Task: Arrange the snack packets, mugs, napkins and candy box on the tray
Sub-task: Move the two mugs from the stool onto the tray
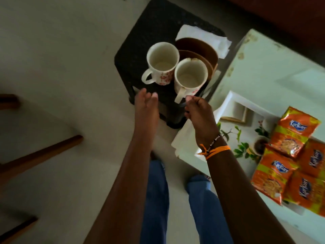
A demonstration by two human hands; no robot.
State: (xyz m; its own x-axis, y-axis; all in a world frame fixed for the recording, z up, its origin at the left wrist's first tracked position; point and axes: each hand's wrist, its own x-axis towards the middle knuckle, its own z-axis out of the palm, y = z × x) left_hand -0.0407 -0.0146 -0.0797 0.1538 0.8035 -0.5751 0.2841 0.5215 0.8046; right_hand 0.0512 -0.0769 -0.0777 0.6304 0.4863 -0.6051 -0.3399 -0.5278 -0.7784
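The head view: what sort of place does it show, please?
Probably a room in a home. Two mugs and napkins stand on a low black stool, snack packets lie on a tray, and part of a sofa-like seat shows behind.

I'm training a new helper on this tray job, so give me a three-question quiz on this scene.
1. True or false: both mugs stand on the black stool.
2. Which hand is at a mug handle: A) left hand B) right hand?
3. What already lies on the tray?

Key: 1 true. 2 B. 3 the snack packets.
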